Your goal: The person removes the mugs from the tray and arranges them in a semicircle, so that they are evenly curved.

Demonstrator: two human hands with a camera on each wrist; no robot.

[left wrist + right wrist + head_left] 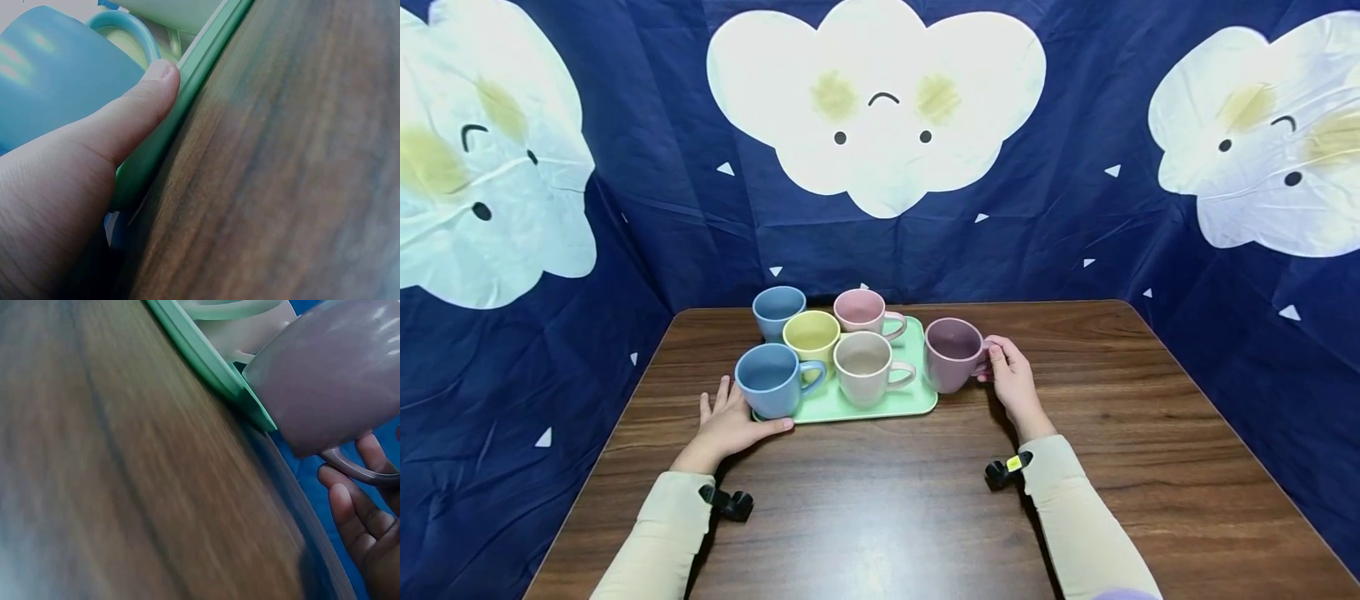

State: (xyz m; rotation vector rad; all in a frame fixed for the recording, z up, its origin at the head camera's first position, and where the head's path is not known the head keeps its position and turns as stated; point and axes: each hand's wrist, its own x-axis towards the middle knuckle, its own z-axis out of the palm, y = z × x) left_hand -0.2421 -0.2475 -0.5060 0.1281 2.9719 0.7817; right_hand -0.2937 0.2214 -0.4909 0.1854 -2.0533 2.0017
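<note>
My right hand holds the purple mug by its handle, at the right edge of the green tray. In the right wrist view the fingers curl at the handle, and the purple mug overlaps the tray's rim. My left hand lies at the tray's front left corner with fingers spread. Its thumb stretches along the rim beside the front blue mug. Also on the tray are a yellow mug and an off-white mug.
At the back of the tray stand another blue mug and a pink mug. The wooden table runs back to a dark blue cloth backdrop with cloud faces, which also closes off both sides.
</note>
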